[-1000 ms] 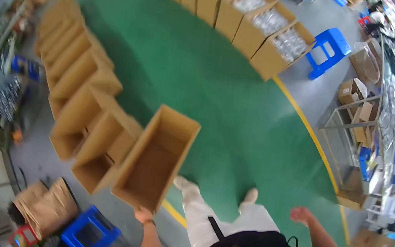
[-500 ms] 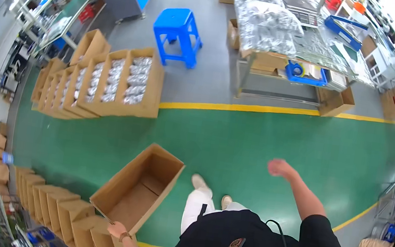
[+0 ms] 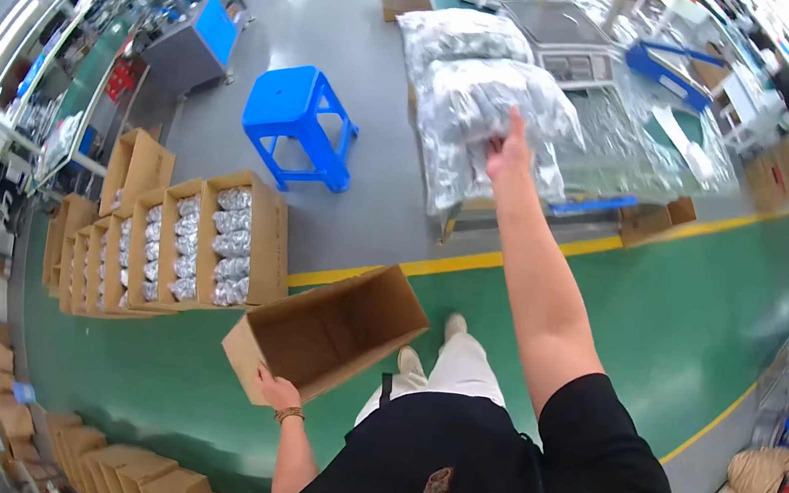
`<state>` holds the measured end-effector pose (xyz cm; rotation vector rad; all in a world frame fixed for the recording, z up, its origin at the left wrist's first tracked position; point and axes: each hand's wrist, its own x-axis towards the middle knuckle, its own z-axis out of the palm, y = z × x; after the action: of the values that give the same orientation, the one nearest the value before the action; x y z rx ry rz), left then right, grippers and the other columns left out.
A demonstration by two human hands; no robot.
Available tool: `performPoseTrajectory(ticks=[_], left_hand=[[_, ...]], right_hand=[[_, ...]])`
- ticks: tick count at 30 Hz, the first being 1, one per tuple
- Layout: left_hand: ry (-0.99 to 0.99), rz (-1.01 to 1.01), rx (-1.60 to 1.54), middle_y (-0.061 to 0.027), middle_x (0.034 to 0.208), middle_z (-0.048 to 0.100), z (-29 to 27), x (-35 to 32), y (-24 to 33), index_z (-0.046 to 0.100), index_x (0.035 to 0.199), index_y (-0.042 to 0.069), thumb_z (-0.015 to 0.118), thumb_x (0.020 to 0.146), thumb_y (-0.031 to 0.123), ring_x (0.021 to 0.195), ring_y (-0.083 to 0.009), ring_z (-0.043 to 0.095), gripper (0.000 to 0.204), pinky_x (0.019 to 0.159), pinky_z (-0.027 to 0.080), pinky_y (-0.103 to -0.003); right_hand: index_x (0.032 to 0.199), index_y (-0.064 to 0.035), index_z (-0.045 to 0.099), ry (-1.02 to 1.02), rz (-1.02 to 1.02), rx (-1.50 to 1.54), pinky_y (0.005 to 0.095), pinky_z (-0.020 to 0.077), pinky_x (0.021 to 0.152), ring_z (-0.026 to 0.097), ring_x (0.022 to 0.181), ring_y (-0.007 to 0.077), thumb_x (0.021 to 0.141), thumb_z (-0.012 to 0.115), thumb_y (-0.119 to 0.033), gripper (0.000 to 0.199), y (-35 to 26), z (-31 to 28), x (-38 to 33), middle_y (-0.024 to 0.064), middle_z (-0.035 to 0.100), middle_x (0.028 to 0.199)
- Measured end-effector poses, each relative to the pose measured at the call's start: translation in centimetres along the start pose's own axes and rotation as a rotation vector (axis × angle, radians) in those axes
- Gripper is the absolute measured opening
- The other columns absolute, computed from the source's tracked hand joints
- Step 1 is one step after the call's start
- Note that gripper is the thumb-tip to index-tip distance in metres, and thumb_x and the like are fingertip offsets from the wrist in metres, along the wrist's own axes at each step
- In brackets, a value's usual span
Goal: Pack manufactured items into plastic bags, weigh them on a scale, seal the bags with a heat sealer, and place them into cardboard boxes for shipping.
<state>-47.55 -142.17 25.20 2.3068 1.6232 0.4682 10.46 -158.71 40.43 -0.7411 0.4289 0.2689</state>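
An open cardboard box (image 3: pixel 243 354) with bare inner walls hangs tilted in front of my body on the left. My left hand (image 3: pixel 279 390) grips its near edge, thumb over the rim. My right arm stretches far forward to a work table with large clear plastic bags of silvery items (image 3: pixel 482 92). At the front of these bags is my right hand (image 3: pixel 509 152), its fingers apart and nothing visibly held. Whether the fingertips touch the plastic is hard to tell.
Several cardboard boxes (image 3: pixel 269 239) packed with silvery wrapped items stand in a row on the left. A blue stool (image 3: pixel 284 100) is behind them. More boxes (image 3: pixel 121 470) line the lower left. A grey scale (image 3: pixel 556 27) and a blue tool (image 3: pixel 676 74) lie on the table.
I have moved closer to the table and the filled boxes. My right arm has swung forward to the bags. The carried box has turned and risen toward the filled row, still in my left hand.
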Motion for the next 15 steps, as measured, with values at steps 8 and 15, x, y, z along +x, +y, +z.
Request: performPoseTrajectory(ticks=[8,15], left_hand=[[0.018,-0.069,-0.084,-0.0245,0.118,0.047,0.0,2.5,6.5,0.049,0.121,-0.005,0.043,0.079,-0.004,0.110,-0.0393,0.047,0.043,0.096,0.039,-0.041],[0.071,-0.200,-0.206,-0.0251,0.112,0.049,4.1,1.9,8.1,0.050,0.119,-0.006,0.044,0.075,-0.007,0.107,-0.0397,0.048,0.044,0.095,0.039,-0.042]], right_hand=[[0.120,-0.0146,0.056,-0.025,0.083,-0.213,0.0427,0.0498,0.073,0.061,0.094,0.0267,0.084,0.061,-0.036,0.042,-4.2,0.0,3.8,0.0050,0.060,0.113],[0.116,-0.0034,0.060,-0.136,-0.149,-0.382,0.0383,0.0517,0.083,0.061,0.097,0.0239,0.081,0.070,-0.024,0.042,-5.3,0.0,0.3,0.0085,0.062,0.111]])
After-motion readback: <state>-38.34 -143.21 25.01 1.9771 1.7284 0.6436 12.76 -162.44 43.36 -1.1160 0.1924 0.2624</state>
